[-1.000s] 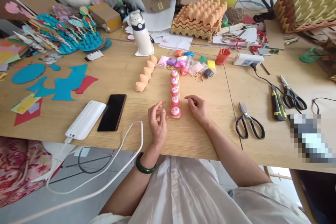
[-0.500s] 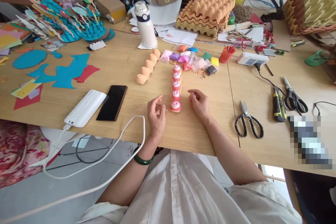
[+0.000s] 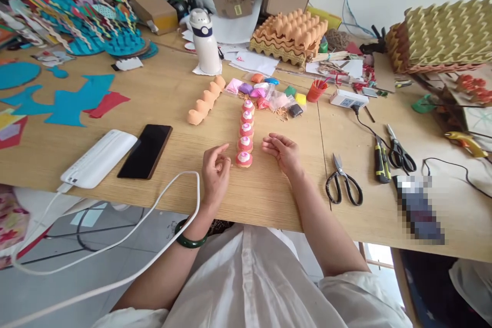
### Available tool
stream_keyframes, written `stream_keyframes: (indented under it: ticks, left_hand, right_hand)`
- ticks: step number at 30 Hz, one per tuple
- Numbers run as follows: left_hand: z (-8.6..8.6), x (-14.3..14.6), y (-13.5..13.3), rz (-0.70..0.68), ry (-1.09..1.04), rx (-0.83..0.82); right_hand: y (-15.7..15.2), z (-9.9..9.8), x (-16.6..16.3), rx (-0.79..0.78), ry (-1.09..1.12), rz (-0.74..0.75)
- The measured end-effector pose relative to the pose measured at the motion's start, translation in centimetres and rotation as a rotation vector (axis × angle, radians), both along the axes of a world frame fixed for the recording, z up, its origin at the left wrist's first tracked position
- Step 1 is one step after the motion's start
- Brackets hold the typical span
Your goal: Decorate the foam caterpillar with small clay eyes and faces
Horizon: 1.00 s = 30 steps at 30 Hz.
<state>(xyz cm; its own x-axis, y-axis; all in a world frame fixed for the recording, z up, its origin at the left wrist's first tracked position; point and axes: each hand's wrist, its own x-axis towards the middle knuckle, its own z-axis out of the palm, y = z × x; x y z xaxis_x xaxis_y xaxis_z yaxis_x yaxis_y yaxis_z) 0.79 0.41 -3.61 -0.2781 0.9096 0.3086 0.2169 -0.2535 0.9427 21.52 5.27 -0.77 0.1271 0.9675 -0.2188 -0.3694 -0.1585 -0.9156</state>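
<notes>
A row of several red, cupcake-like pieces (image 3: 245, 129) with white and pink tops stands on the wooden table, running away from me. My left hand (image 3: 216, 173) is just left of its near end, loosely curled with the index finger out and nothing held. To the right of the row, my right hand (image 3: 283, 154) rests with fingers stretched towards it, also holding nothing. Neither hand touches the row. Behind and to the left lies a bare strip of orange egg-carton cups (image 3: 207, 100). Small bags of coloured clay (image 3: 258, 91) sit beyond the row.
A black phone (image 3: 145, 151) and a white power bank (image 3: 99, 159) with a looping cable lie left. Black-handled scissors (image 3: 343, 182) and a utility knife (image 3: 382, 161) are right. Behind stand a white bottle (image 3: 206, 46), stacked egg trays (image 3: 290, 36) and a power strip (image 3: 348, 98).
The view has swung to the right, so things sit further left. My right hand's fingers have straightened from a loose curl. My left index finger has stretched out; the row stays put.
</notes>
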Motion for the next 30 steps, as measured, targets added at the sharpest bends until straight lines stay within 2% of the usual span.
stream_keyframes:
  ticks: [6,9,15,18,21,24,30]
  left_hand:
    - [0.3,-0.2,-0.4,-0.048,-0.017,-0.054]
    - [0.4,-0.9,0.4,-0.087,-0.028,-0.101]
    - [0.2,-0.8,6.5,-0.104,-0.179,-0.184]
    - [-0.1,0.4,9.7,-0.093,-0.197,-0.169]
    - [-0.4,1.5,11.3,-0.087,-0.199,-0.153]
    - [-0.6,2.0,11.5,-0.118,-0.187,-0.151]
    - [-0.4,1.7,10.2,-0.196,-0.184,-0.186]
  right_hand:
    - [-0.5,0.7,-0.9,-0.002,-0.142,0.035]
    - [-0.5,1.0,-1.4,-0.031,-0.21,0.075]
    - [1.2,0.8,-2.2,-0.095,-0.348,0.163]
    - [2.2,0.4,-2.6,-0.064,-0.422,0.148]
    - [2.4,-0.3,-2.8,0.014,-0.5,0.106]
    - [2.1,-1.1,-2.9,0.114,-0.564,0.058]
    - [1.5,-1.9,-2.6,0.206,-0.653,0.117]
